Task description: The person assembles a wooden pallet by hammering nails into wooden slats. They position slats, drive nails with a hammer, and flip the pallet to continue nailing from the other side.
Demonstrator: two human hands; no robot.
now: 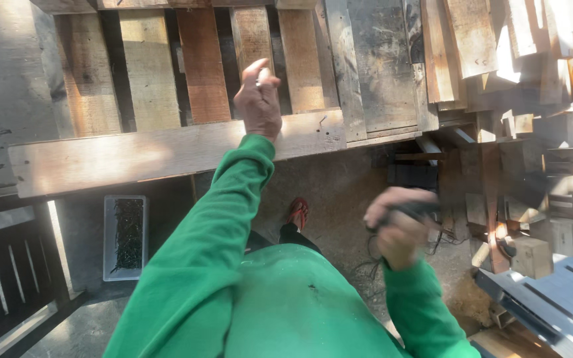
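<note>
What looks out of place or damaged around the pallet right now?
The offcut boards at upper right lie in a loose, crisscrossed heap. The pallet slats are weathered and unevenly coloured. The right hand is blurred around a dark handle. Nothing looks spilled.

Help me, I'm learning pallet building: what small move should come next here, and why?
Probably lower the left hand so the small nail pinched in its fingers stands on the pale wooden front board. The right hand already grips a dark, blurred tool handle, raised beside the body.
</note>
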